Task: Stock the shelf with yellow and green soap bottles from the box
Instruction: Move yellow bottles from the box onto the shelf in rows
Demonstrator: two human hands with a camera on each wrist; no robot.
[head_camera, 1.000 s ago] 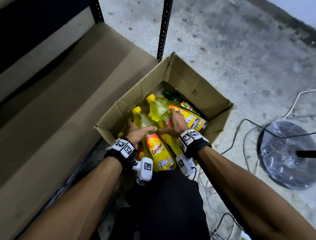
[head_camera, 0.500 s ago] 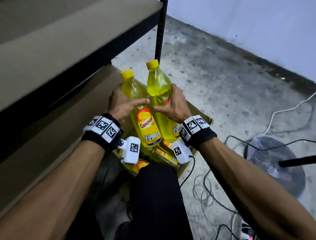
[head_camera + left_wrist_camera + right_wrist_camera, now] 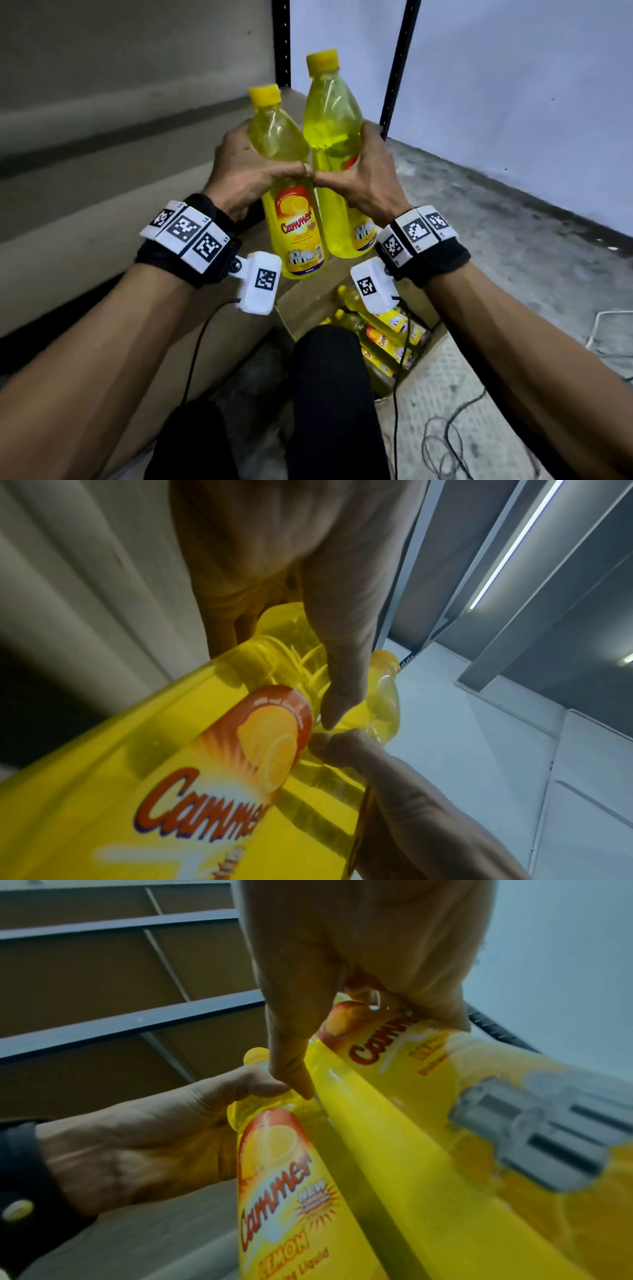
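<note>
Two upright yellow soap bottles hang side by side in the air in front of the shelf. My left hand (image 3: 246, 171) grips the left yellow bottle (image 3: 284, 192) around its waist, thumb across the front. My right hand (image 3: 359, 178) grips the right yellow bottle (image 3: 332, 137), which stands slightly higher. The thumbs nearly touch between the bottles. In the left wrist view my left hand (image 3: 294, 610) wraps the left bottle (image 3: 171, 777); in the right wrist view my right hand (image 3: 359, 974) wraps the right bottle (image 3: 445, 1137). The cardboard box (image 3: 308, 301) lies below, holding several more yellow bottles (image 3: 383, 329).
The brown shelf board (image 3: 102, 212) runs along the left, with black uprights (image 3: 400, 61) at the far end. My dark-clothed knee (image 3: 329, 394) covers part of the box. Loose cables (image 3: 445, 442) lie on the grey floor at the right, under a pale wall.
Both hands have lifted the two yellow bottles out of the box and up to shelf height. The head view has swung upward, so the box sits low in the frame.
</note>
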